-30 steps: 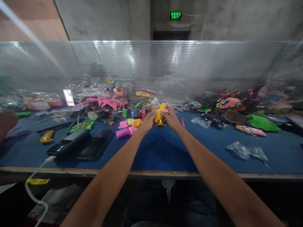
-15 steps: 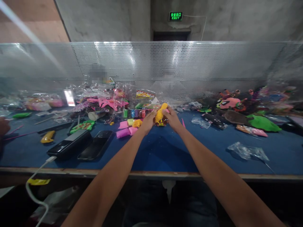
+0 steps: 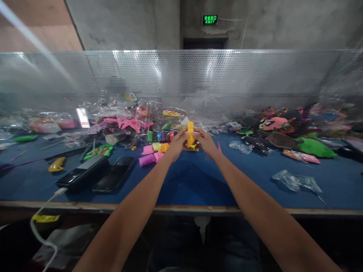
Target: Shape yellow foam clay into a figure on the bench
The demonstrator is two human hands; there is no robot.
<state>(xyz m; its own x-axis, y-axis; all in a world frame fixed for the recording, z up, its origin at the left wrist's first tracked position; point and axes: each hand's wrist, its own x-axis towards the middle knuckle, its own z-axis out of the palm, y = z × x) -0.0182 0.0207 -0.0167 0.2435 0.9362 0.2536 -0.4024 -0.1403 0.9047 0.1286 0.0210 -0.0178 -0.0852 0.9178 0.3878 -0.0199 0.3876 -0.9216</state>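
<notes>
Over the middle of the blue table, my left hand (image 3: 178,145) and my right hand (image 3: 206,142) are closed from both sides around a yellow clay figure (image 3: 190,136). Its narrow upper part stands upright between my fingers; the lower part is partly hidden by them. A darker brown and yellow piece (image 3: 193,147) shows beneath it, and I cannot tell whether it belongs to the figure. Left of my left hand lie pink clay packets (image 3: 147,159) and an orange-yellow lump (image 3: 163,147). A row of small coloured packs (image 3: 161,136) sits just behind.
At the left are a black power bank (image 3: 82,172) with a white cable (image 3: 42,241), a phone (image 3: 115,173) and a yellow clay piece (image 3: 56,164). Crumpled clear plastic (image 3: 296,181) and a green clay shape (image 3: 316,147) lie right. A perforated metal screen (image 3: 170,75) stands behind.
The yellow figure has turned from leaning right to upright and shifted slightly left between my hands. The pink bit by my right fingers is out of sight. Another person's hand at the far left has left view.
</notes>
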